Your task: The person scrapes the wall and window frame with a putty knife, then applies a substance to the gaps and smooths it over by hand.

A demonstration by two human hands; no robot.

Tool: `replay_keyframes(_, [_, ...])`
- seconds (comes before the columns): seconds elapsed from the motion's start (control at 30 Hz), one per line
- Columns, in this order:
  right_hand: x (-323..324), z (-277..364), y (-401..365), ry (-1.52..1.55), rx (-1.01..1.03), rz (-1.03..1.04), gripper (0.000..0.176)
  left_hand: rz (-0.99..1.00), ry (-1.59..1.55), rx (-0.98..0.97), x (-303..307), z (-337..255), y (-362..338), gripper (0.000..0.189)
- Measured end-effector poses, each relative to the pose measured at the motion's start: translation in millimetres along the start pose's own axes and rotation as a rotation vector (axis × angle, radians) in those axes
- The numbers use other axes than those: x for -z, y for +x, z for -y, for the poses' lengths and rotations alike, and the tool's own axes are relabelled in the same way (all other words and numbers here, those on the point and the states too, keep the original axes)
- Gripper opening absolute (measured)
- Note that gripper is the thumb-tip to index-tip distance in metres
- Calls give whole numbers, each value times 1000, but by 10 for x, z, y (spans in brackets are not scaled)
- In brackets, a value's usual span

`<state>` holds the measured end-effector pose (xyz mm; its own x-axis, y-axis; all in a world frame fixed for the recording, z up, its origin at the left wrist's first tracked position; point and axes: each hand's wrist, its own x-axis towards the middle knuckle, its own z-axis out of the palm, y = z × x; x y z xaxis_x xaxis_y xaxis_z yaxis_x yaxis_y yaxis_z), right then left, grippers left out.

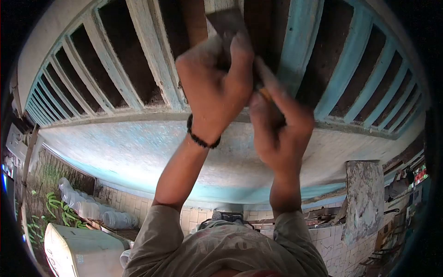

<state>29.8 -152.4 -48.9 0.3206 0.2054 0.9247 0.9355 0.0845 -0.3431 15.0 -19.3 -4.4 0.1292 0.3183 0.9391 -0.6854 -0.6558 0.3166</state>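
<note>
Behind both forearms, a pale, blue-stained wall point(124, 138) is seen; it looks hard and fixed. Beyond the hands and out to either side, a row of slats point(152, 51) is set, whitish nearer the left hand, turquoise nearer the right. Stiffness like that of wood is suggested, and the worn paint would probably flake under pressure. The left hand point(214, 87), with a dark bracelet point(197, 138) at its wrist, is closed around a flat grey blade point(228, 23), which is pointed away from the body, over a whitish slat straight ahead. The blade is judged light, thin and rigid, perhaps sharp at its far edge; it is best gripped well back from there. The right hand point(282, 129) is held narrow, just beside the left, with a small orange piece point(264, 93) pinched between thumb and fingers. Through blur, whether that piece belongs to the blade cannot be told.
</note>
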Motion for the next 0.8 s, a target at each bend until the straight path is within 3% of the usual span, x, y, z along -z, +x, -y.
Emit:
replay_keyframes(0.33, [-36,-64,-8,-63,128,-44,43,7,-72,84,8,-30,-62,35])
replay_keyframes(0.47, [11,35,-56,-37,-12,20,46,9,-67,78,22,-4,-122,34])
replay_keyframes(0.57, [-62,-14,-128,-40,66,-29,42,4,-36,133,52,-39,-232,35])
replay_keyframes(0.67, [-37,47,40,-15,44,-23,41,-25,-11,-36,19,4,21,37])
replay_keyframes(0.8, [-32,-27,205,-61,131,-39,42,2,-89,29,0,-50,220,36])
